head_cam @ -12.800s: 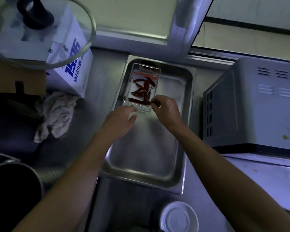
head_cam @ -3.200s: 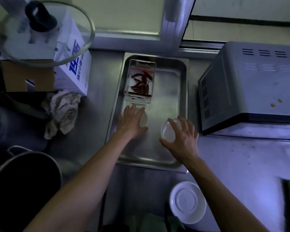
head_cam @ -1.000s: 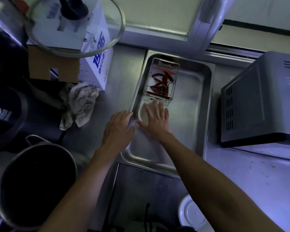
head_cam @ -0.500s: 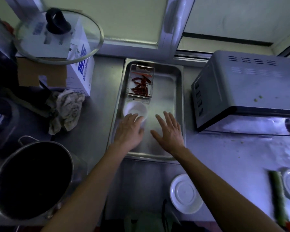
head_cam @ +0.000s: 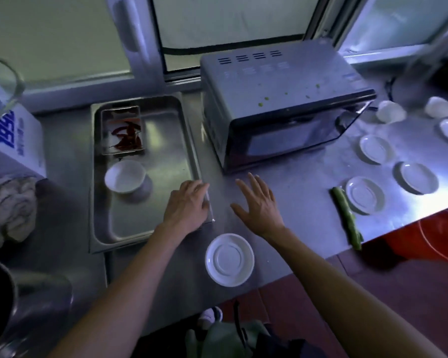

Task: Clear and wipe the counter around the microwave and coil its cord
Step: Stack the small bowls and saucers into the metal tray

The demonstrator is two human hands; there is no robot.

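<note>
Our right hand (head_cam: 259,205) has left the tray (head_cam: 181,140) and now hovers, fingers spread, before the microwave (head_cam: 277,104); our left hand (head_cam: 188,208) rests on the tray's corner, fingers loosely together.

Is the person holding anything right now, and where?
The left hand rests on the steel tray's near-right rim; a grip cannot be told. The right hand is open, empty.

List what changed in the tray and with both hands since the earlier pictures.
A white bowl now stands in the tray below the chili dish; the right hand carried one in earlier, then let go. The right hand now hovers open over the counter by the microwave. The left hand shifted to the tray's right rim. Chili dish and saucer stayed put.
</note>
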